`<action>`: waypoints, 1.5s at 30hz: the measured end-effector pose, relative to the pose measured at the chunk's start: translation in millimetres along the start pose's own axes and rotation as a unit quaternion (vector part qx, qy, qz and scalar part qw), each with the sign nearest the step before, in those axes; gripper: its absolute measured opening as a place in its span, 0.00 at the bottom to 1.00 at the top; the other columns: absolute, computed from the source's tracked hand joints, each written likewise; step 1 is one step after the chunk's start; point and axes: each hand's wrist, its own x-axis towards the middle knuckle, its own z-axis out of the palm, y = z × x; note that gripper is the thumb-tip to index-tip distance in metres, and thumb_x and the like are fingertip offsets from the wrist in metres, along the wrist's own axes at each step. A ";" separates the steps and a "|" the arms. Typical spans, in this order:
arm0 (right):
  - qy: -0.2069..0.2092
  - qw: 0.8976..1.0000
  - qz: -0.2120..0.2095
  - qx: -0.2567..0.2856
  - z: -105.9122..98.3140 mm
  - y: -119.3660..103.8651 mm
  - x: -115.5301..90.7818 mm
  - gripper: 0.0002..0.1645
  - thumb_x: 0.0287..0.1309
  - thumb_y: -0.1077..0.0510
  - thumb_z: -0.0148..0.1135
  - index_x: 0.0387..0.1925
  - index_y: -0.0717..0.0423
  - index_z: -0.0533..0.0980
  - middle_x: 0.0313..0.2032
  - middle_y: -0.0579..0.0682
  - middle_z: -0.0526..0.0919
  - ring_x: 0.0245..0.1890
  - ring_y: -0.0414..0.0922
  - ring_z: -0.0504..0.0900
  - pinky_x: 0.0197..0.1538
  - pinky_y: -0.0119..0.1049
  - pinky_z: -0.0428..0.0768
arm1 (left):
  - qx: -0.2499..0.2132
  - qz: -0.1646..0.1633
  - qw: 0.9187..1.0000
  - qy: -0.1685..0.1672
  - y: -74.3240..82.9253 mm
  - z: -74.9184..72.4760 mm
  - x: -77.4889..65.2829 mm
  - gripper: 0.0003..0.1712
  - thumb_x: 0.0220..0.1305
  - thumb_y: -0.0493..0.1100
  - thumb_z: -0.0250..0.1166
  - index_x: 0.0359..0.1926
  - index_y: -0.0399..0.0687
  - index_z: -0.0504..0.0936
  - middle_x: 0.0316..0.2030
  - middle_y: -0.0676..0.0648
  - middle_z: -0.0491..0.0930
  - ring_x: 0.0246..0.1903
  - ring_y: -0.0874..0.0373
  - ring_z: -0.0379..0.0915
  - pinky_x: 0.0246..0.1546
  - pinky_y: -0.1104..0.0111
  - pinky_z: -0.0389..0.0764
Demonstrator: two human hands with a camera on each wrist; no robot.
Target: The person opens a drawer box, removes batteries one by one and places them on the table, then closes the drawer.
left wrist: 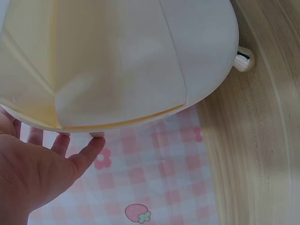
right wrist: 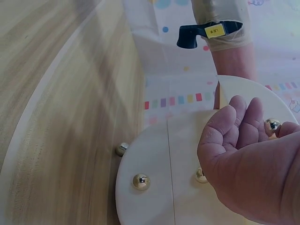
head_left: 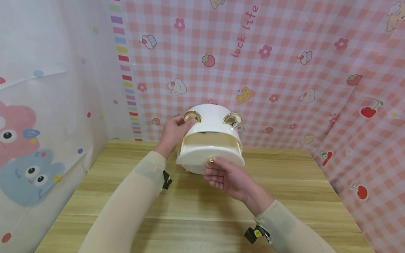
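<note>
A white rounded drawer box (head_left: 211, 117) with gold ear-like rings stands on the table. Its top drawer (head_left: 193, 154) is pulled partway out, and part of its cream inside shows. My left hand (head_left: 172, 133) grips the box's upper left side, thumb over the left gold ring (head_left: 191, 113). The left wrist view shows fingertips (left wrist: 97, 135) against the side wall. My right hand (head_left: 232, 179) pinches the drawer's gold knob (head_left: 211, 160), with its other fingers curled below. In the right wrist view, lower knobs (right wrist: 141, 181) show on closed fronts beneath that hand.
The wood-grain table (head_left: 196, 221) extends around the box. A pink checked cloth (head_left: 202, 77) hangs close behind it, and a white patterned cloth (head_left: 47, 105) hangs at left. Each wrist wears a black camera mount (head_left: 253, 234). Small gold feet (left wrist: 243, 59) hold the box up.
</note>
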 end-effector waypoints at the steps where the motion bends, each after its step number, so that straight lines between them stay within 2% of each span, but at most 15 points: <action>1: 0.002 1.000 0.001 0.000 0.2 0.4 -0.2 0.23 0.81 0.41 0.53 0.49 0.53 0.86 0.37 0.44 0.93 0.43 0.41 0.91 0.51 0.36 0.86 | 0.000 0.000 1.000 0.000 0.3 0.0 -0.3 0.24 0.71 0.56 0.73 0.60 0.47 0.88 0.58 0.43 0.87 0.49 0.55 0.80 0.49 0.68 0.82; 6: 0.001 1.000 0.002 -0.004 0.2 2.3 -2.2 0.24 0.82 0.41 0.53 0.50 0.54 0.85 0.38 0.43 0.93 0.44 0.41 0.91 0.52 0.35 0.86 | -0.003 -0.002 1.000 -0.002 1.2 -0.1 -1.6 0.25 0.71 0.55 0.73 0.61 0.47 0.87 0.59 0.43 0.86 0.53 0.54 0.80 0.54 0.64 0.82; 19: -0.011 1.000 0.001 -0.001 0.0 5.2 -8.1 0.22 0.82 0.42 0.52 0.45 0.49 0.87 0.36 0.41 0.92 0.43 0.40 0.90 0.50 0.34 0.85 | 0.001 0.000 1.000 0.002 -0.3 0.1 -0.7 0.24 0.71 0.56 0.73 0.59 0.47 0.88 0.57 0.43 0.88 0.48 0.56 0.80 0.49 0.68 0.81; 31: -0.013 1.000 -0.002 -0.006 0.8 7.4 -12.9 0.21 0.82 0.42 0.52 0.45 0.48 0.87 0.36 0.40 0.92 0.43 0.40 0.90 0.51 0.34 0.84 | 0.003 0.006 1.000 0.003 -1.6 0.1 -0.8 0.24 0.71 0.55 0.74 0.59 0.47 0.88 0.57 0.43 0.88 0.50 0.55 0.81 0.53 0.65 0.82; 45: -0.017 1.000 -0.003 -0.003 2.2 9.2 -19.4 0.21 0.81 0.43 0.53 0.45 0.48 0.87 0.36 0.41 0.92 0.44 0.40 0.90 0.52 0.35 0.85 | 0.002 0.011 1.000 0.000 -1.3 -0.3 -0.4 0.24 0.70 0.56 0.74 0.58 0.47 0.89 0.56 0.43 0.88 0.46 0.57 0.80 0.47 0.70 0.81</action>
